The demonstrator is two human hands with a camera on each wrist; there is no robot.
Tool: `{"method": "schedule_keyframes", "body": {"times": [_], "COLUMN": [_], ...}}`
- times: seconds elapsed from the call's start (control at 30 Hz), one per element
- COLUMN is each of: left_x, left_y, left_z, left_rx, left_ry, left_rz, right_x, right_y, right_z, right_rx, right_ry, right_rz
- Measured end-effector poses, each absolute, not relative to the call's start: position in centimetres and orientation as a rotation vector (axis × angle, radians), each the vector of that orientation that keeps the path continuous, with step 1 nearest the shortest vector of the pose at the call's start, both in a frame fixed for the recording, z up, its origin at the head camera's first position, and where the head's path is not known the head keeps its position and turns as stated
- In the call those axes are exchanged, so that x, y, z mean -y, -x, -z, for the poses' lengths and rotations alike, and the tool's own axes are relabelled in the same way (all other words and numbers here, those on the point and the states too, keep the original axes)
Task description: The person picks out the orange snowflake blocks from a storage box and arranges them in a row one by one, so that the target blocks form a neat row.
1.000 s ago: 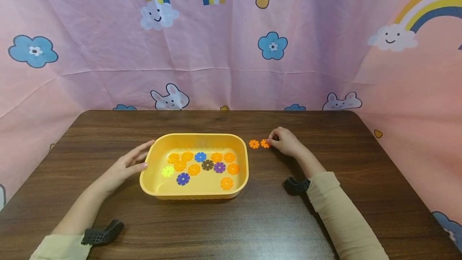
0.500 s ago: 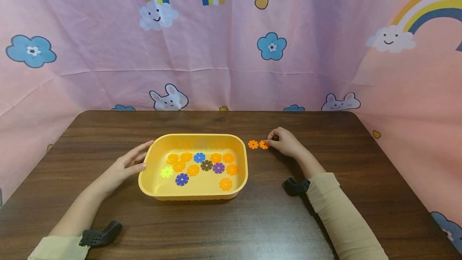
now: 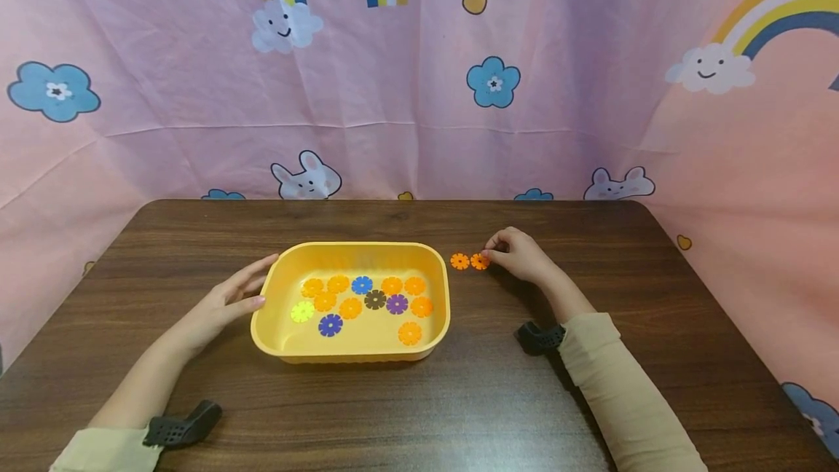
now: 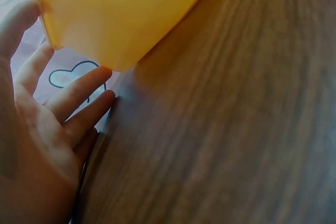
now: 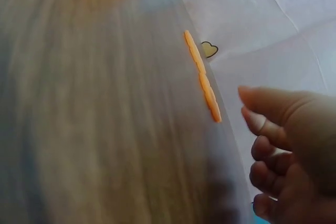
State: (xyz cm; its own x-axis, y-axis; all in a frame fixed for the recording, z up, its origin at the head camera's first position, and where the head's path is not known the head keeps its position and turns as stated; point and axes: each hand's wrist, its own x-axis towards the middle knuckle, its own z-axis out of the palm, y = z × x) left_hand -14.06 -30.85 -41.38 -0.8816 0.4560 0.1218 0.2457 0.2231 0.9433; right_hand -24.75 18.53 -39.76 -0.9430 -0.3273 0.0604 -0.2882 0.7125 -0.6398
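My left hand (image 3: 226,309) rests against the left end of a yellow plastic basin (image 3: 367,344). In the left wrist view its fingers (image 4: 86,90) are spread along the outer wall, fairly straight, with the thumb at the rim. Right of the basin, two orange notched discs lie flat side by side on the table: a left disc (image 3: 460,261) and a right disc (image 3: 480,261). My right hand (image 3: 521,257) hovers at the right disc, fingertips overlapping its edge in the head view. In the right wrist view the thumb and fingers (image 5: 268,103) stand apart from both discs, holding nothing.
Inside the basin lie several orange discs, plus a yellow disc (image 3: 303,312), a dark blue disc (image 3: 331,325), a lighter blue disc (image 3: 362,285), a brown disc (image 3: 375,299) and a purple disc (image 3: 396,304). The wooden table (image 3: 367,414) meets a pink patterned curtain (image 3: 367,93) behind.
My right fingertips have risen slightly off the right disc, so more of it shows. Both discs stay side by side. The left hand and basin have not visibly moved.
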Motion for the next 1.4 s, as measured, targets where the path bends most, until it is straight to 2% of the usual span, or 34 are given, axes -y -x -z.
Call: {"method": "schedule_keyframes", "body": {"times": [0.63,1.03,1.4], "left_x": [30.7,30.8,30.9], "left_y": [14.2,14.3,14.3], "left_z": [41.2,41.5,41.6], "left_rx": [-2.31,-2.295,-2.307], "left_ry": [-0.676,-0.715,-0.704], "left_rz": [-1.729,-1.739,-1.732], "right_x": [-16.7,-14.7,-11.6], "right_y": [23.3,21.7,19.7], "right_z": [36.8,35.7,34.8], "right_rx": [-2.914,-2.871,-2.799], "right_ry": [0.585,0.749,1.03], "right_rz": [1.173,1.303,1.309]}}
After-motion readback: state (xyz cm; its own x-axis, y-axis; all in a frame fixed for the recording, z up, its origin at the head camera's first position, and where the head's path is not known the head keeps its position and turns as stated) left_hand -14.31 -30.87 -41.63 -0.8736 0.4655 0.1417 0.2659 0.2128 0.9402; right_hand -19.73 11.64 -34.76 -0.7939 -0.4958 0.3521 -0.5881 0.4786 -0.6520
